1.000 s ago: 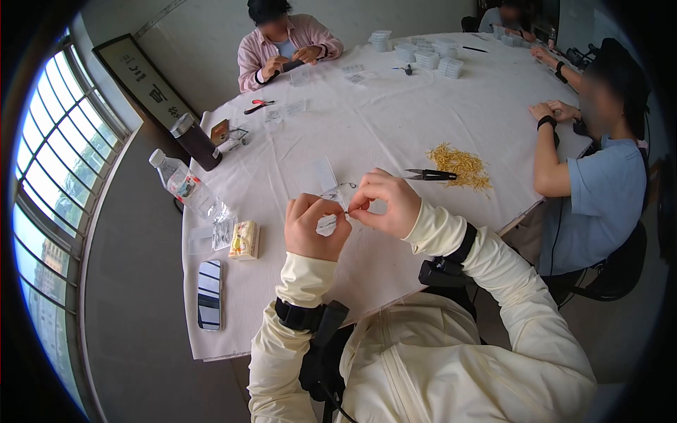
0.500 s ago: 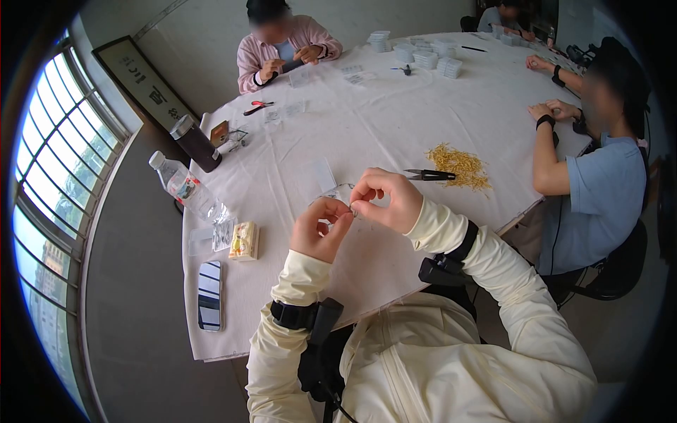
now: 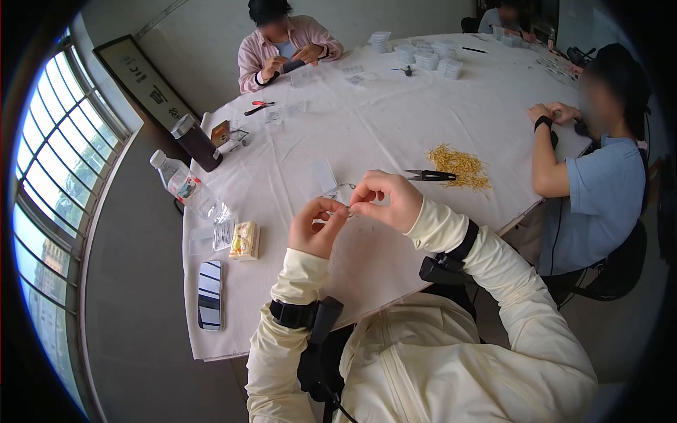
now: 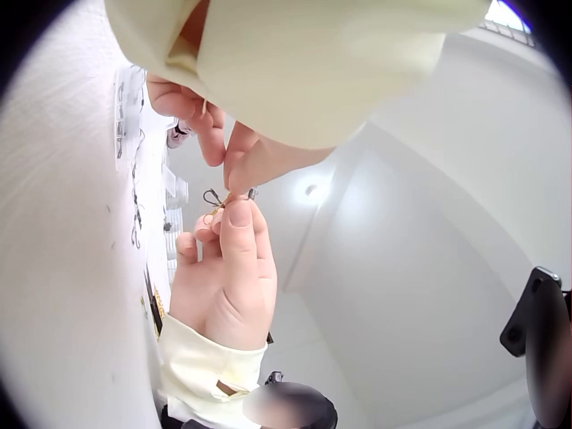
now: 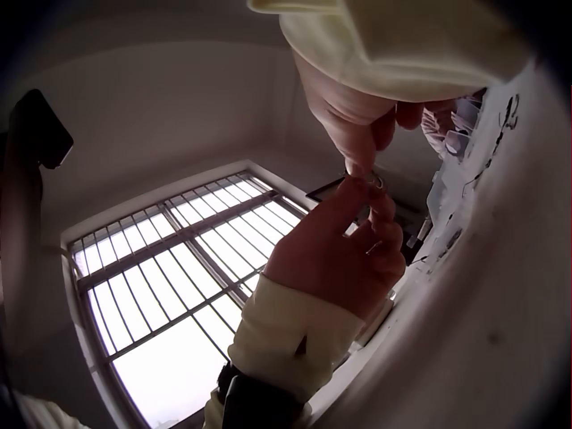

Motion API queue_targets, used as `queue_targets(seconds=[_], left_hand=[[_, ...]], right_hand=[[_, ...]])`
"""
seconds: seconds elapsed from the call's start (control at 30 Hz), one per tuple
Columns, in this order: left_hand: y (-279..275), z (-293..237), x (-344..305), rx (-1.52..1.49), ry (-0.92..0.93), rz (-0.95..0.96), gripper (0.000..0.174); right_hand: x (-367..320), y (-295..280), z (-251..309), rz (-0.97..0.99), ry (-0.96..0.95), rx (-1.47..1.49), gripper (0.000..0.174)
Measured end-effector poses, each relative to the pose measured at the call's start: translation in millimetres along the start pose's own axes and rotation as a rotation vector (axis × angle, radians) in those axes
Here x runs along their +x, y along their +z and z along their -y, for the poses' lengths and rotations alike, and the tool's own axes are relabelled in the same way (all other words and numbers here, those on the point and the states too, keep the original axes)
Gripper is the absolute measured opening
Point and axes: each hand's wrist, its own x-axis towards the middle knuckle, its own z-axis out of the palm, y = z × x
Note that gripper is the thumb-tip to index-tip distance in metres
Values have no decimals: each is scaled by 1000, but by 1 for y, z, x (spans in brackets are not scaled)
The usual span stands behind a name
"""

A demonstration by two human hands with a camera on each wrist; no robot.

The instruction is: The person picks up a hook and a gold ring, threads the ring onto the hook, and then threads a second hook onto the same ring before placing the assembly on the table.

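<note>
Both hands meet fingertip to fingertip above the cloth-covered table [image 3: 381,261]. My left hand [image 3: 314,228] and my right hand [image 3: 392,201] pinch a tiny piece between thumbs and forefingers. In the left wrist view it looks like a small dark wire loop [image 4: 213,197] with a gold-coloured bit beside it, at the thumb tip of the right hand [image 4: 228,281]. The right wrist view has a thin curved edge of it [image 5: 375,180] above the left hand [image 5: 329,246]; fingers cover the rest.
A clear flat case [image 3: 324,175] lies behind the hands. Black snips [image 3: 431,175] touch a pile of gold strips [image 3: 462,166]. Leftward are a bottle [image 3: 189,186], dark flask [image 3: 197,143], tissue pack [image 3: 244,240] and phone [image 3: 210,296]. Other people sit around the table.
My left hand has turned, shifted slightly right and closed up its wide finger ring; the fingertips of both hands stay together. At the far right, another person's raised forearm has moved out of sight.
</note>
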Motion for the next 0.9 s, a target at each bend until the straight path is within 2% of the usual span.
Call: queue_targets(seconds=[0.03, 0.1, 0.3, 0.5, 0.6, 0.77, 0.9], left_hand=[[-1, 3, 1, -37, -14, -1, 13], [-2, 5, 1, -73, -28, -2, 15], [-4, 6, 1, -97, -76, 59, 11], [2, 9, 0, -221, -9, 55, 6], [0, -2, -2, -139, -23, 27, 9], [-5, 1, -1, 23, -57, 93, 20], [-2, 3, -3, -17, 11, -1, 16]], right_hand=[[0, 0, -1, 0, 0, 0, 7], [1, 0, -2, -57, -180, -134, 9], [3, -2, -1, -104, -338, -309, 11], [2, -4, -2, -109, -377, -358, 11], [3, -6, -1, -138, -384, -396, 12], [2, -9, -2, -166, -383, -468, 9], [3, -10, -4, -186, -402, -539, 10]])
